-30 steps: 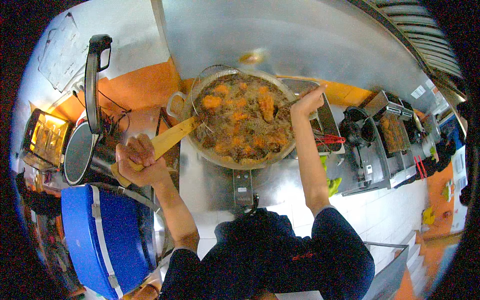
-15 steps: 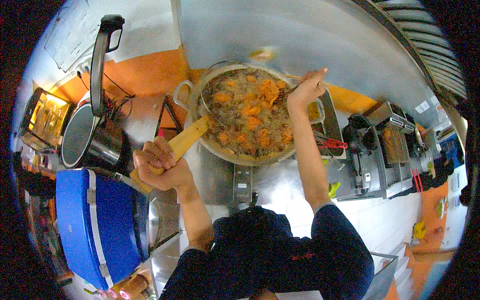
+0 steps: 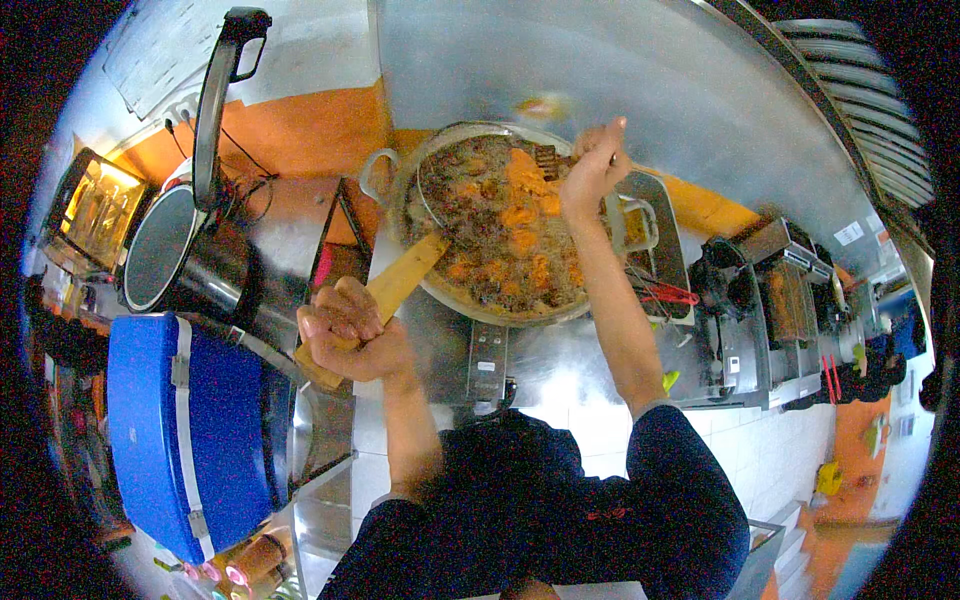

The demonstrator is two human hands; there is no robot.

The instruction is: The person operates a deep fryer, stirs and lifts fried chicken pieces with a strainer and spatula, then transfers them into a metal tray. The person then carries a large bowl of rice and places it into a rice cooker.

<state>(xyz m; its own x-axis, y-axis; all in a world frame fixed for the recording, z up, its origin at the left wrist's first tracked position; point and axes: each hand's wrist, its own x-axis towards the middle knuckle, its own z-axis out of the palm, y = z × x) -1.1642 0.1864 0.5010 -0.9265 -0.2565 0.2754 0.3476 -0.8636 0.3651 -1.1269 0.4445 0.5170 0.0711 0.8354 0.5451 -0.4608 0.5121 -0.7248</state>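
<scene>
A wide two-handled pan [image 3: 462, 305] holds dark bubbling oil with several orange-brown fried pieces [image 3: 522, 215] in it. My left hand [image 3: 355, 328] is closed around the wooden handle [image 3: 408, 275] of a large skimmer. The skimmer's round wire rim [image 3: 421, 190] dips into the oil at the pan's left; the rest of its head is hard to make out. Over the pan's right side, my right hand [image 3: 597, 168] is closed on a slotted turner [image 3: 546, 160], its handle mostly hidden by the fingers. The turner's dark head is beside the largest orange piece.
Left of the pan stand a black cooker [image 3: 190, 265] with its lid raised and a blue cool box [image 3: 180, 430]. Red-handled tongs [image 3: 668, 293] lie by the pan's right handle [image 3: 640, 222]. Farther right are a black pan [image 3: 722, 275] and a wire basket [image 3: 790, 305].
The skimmer and my left hand have shifted right. My right hand and the turner have moved a little left and away from me. The fried pieces sit more bunched in the pan's middle and right.
</scene>
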